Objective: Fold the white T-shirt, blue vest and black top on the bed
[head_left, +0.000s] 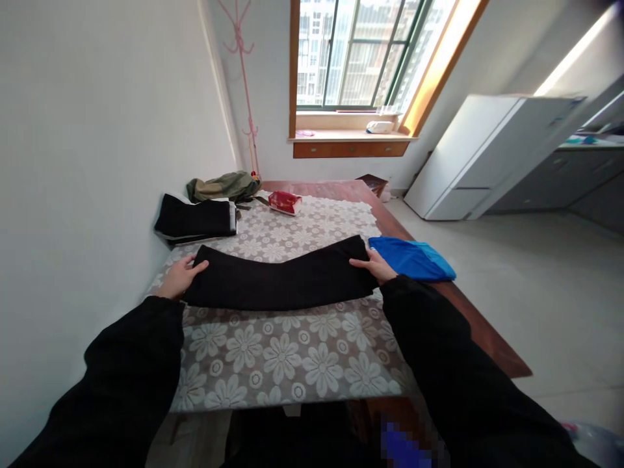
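A long folded black cloth (283,283) stretches sideways over the flower-patterned tablecloth (283,354), its middle sagging a little. My left hand (181,276) grips its left end, thumb on top and fingers partly hidden behind the cloth. At the right end my right hand (375,265) pinches the cloth in the same way, thumb on the near face. Just beyond my right hand lies a folded blue cloth (409,258) near the table's right edge. A pile of folded black clothes (197,218) rests at the back left by the wall.
Behind the pile sits an olive-green bag (227,186). A red packet (285,202) lies at the table's back. The wooden table edge (468,318) runs down the right. A pink coat stand (244,71), a window and a white fridge (468,156) stand beyond.
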`<action>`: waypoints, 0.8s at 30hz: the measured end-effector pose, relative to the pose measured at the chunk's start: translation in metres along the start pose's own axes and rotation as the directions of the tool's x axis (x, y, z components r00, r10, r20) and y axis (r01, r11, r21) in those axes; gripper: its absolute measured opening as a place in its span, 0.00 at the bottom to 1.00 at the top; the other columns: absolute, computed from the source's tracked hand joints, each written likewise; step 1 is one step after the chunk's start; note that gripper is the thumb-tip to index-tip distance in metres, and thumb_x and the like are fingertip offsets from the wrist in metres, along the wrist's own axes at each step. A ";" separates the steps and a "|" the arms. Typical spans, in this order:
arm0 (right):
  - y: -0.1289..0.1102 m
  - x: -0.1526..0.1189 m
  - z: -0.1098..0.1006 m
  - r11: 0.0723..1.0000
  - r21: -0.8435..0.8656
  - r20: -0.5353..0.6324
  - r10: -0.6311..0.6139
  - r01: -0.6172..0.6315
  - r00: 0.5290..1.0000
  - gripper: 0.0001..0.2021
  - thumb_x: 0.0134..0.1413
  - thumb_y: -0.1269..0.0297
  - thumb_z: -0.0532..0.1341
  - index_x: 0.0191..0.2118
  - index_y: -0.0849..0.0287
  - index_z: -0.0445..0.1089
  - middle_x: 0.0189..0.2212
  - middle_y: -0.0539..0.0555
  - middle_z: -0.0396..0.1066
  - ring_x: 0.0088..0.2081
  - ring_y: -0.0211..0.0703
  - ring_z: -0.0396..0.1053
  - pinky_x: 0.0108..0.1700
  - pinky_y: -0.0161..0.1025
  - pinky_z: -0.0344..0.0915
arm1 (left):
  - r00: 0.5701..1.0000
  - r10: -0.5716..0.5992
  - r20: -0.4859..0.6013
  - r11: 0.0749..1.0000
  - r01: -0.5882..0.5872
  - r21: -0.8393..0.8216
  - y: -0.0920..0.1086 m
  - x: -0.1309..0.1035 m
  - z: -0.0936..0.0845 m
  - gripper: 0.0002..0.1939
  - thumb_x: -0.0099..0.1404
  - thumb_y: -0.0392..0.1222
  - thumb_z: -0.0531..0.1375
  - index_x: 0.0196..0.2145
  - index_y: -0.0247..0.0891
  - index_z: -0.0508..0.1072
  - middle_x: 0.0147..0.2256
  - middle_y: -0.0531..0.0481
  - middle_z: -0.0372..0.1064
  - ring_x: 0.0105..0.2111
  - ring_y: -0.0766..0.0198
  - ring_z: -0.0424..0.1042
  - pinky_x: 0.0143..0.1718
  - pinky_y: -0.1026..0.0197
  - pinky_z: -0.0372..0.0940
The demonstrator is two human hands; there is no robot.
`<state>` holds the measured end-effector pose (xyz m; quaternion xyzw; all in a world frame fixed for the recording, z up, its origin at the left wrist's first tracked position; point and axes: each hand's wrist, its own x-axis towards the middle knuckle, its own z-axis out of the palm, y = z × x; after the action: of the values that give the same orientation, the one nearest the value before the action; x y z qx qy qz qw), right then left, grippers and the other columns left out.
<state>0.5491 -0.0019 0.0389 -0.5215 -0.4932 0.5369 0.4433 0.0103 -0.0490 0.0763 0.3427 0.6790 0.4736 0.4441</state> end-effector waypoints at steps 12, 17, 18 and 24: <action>-0.001 0.096 -0.009 0.556 -0.811 0.032 -0.264 0.180 0.964 0.30 0.50 0.66 0.66 0.61 0.58 0.66 0.60 0.62 0.67 0.61 0.57 0.64 0.65 0.53 0.59 | 0.895 0.380 0.234 0.604 -0.432 0.670 0.008 0.097 0.021 0.31 0.54 0.49 0.65 0.55 0.38 0.71 0.53 0.39 0.74 0.44 0.52 0.77 0.52 0.51 0.68; 0.003 0.121 0.002 0.358 -0.905 0.164 -0.208 0.231 0.964 0.14 0.50 0.66 0.68 0.45 0.54 0.77 0.46 0.57 0.74 0.52 0.54 0.71 0.57 0.46 0.64 | 0.830 0.338 0.443 0.422 -0.555 0.717 0.008 0.117 0.029 0.17 0.51 0.49 0.64 0.38 0.40 0.79 0.38 0.44 0.78 0.41 0.50 0.76 0.48 0.54 0.68; 0.003 0.122 0.002 0.329 -0.914 0.175 -0.211 0.238 0.962 0.12 0.50 0.66 0.68 0.43 0.55 0.77 0.44 0.56 0.74 0.50 0.53 0.71 0.56 0.45 0.65 | 0.818 0.344 0.461 0.390 -0.571 0.722 0.008 0.118 0.028 0.15 0.52 0.48 0.64 0.36 0.40 0.79 0.37 0.44 0.78 0.41 0.50 0.76 0.48 0.54 0.68; -0.010 0.100 -0.004 0.243 -0.930 0.184 -0.342 0.276 0.922 0.08 0.59 0.69 0.60 0.40 0.57 0.78 0.43 0.58 0.73 0.48 0.49 0.71 0.53 0.42 0.66 | 0.753 0.479 0.451 0.255 -0.611 0.749 0.011 0.100 0.018 0.11 0.60 0.46 0.59 0.35 0.42 0.79 0.39 0.43 0.75 0.43 0.51 0.73 0.49 0.53 0.66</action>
<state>0.5465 0.0981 0.0365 -0.5880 -0.7913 0.0336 0.1643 -0.0097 0.0494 0.0557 0.7596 0.6268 0.1629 0.0594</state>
